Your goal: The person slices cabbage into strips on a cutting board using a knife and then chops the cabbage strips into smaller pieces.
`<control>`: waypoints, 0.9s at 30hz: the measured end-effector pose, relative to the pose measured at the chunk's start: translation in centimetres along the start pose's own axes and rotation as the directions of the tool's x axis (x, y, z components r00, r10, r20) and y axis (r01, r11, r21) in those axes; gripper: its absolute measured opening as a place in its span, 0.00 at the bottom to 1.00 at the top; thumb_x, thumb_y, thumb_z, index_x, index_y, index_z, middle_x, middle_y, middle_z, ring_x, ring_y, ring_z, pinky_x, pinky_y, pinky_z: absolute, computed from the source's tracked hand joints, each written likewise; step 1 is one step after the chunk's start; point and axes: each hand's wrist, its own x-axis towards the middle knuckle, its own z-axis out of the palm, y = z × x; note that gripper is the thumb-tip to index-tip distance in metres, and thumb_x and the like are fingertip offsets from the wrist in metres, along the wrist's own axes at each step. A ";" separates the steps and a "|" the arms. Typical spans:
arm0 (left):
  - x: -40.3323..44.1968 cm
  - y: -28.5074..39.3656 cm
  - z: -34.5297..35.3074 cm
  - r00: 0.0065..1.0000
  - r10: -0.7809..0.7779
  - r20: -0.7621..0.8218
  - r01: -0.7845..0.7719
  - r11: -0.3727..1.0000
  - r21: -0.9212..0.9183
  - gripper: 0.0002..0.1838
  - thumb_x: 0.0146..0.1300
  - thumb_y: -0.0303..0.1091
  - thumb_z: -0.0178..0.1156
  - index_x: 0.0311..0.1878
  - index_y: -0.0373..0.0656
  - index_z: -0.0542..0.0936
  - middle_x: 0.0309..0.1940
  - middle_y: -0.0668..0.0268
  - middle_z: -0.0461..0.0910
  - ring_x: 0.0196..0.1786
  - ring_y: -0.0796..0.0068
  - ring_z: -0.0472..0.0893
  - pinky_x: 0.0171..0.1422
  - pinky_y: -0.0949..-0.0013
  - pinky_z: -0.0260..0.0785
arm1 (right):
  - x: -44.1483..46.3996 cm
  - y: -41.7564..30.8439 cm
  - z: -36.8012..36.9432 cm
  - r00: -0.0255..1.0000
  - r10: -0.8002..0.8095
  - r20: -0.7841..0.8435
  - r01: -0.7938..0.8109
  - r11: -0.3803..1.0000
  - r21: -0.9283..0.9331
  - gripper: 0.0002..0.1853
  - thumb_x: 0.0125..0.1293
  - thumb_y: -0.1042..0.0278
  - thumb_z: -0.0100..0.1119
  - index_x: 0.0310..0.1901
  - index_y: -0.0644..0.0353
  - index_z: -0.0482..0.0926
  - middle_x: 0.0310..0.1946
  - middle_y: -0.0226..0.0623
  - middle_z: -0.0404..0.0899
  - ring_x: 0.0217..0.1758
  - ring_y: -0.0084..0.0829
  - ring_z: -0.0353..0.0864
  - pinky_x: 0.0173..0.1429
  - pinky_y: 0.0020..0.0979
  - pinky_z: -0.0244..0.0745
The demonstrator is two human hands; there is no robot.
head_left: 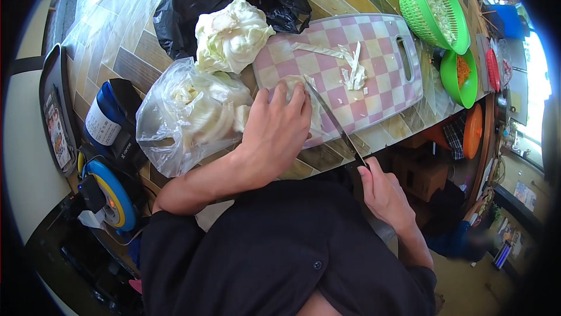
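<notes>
In the head view, the person's left hand (277,123) lies palm down over the near left part of a pink-and-white checkered cutting board (383,79); its grip is narrow, the fingertips bent down onto a cabbage piece (316,120) that lies partly hidden beneath them on the board; the right hand (383,192) has its grip closed around the dark handle of a kitchen knife (334,118), whose blade slants across the board, its tip just beside the left fingertips; whether the edge touches the cabbage piece cannot be told. Cut cabbage strips (355,75) lie on the board to the right of the blade; a cabbage head (231,35) sits at the board's far left corner, in front of a black plastic bag (178,21); a clear plastic bag (160,120) with more cabbage in it rests to the left of the left hand; at the right end of the patterned bench (137,62) stand a green colander (414,3) of pale shreds and a green bowl (467,97) of orange shreds.
</notes>
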 end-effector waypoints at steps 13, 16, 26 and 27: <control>0.2 -0.3 -0.5 0.999 0.039 -0.008 -0.039 0.998 -0.045 0.37 0.62 0.48 0.76 0.68 0.34 0.78 0.69 0.56 0.77 0.73 0.54 0.76 0.69 0.55 0.73 | -2.6 2.2 2.0 0.999 -0.012 -0.052 0.014 0.999 0.034 0.12 0.86 0.58 0.50 0.53 0.59 0.72 0.23 0.60 0.81 0.34 0.69 0.83 0.39 0.62 0.76; 0.1 -0.3 -0.5 0.999 0.045 -0.011 -0.045 0.998 -0.050 0.38 0.63 0.49 0.76 0.69 0.34 0.77 0.70 0.55 0.77 0.73 0.53 0.75 0.69 0.54 0.73 | -0.9 1.7 2.7 0.988 -0.044 -0.148 0.056 0.995 0.077 0.12 0.86 0.58 0.50 0.53 0.60 0.73 0.23 0.59 0.81 0.33 0.68 0.82 0.39 0.61 0.75; 0.1 -0.8 -1.6 0.998 0.021 0.057 -0.007 0.972 -0.233 0.39 0.65 0.51 0.74 0.72 0.35 0.76 0.69 0.53 0.74 0.74 0.51 0.75 0.73 0.55 0.71 | 0.1 1.0 1.5 0.987 -0.060 -0.150 0.093 0.970 0.223 0.14 0.86 0.56 0.52 0.52 0.60 0.75 0.22 0.58 0.78 0.33 0.67 0.80 0.38 0.60 0.71; 0.1 -0.8 -1.7 0.998 0.031 0.056 -0.018 0.975 -0.222 0.39 0.65 0.50 0.74 0.72 0.34 0.76 0.69 0.53 0.75 0.74 0.52 0.75 0.73 0.55 0.71 | 0.2 1.0 1.3 0.988 -0.068 -0.142 0.097 0.974 0.203 0.14 0.86 0.56 0.52 0.51 0.60 0.75 0.22 0.58 0.78 0.33 0.67 0.80 0.38 0.60 0.71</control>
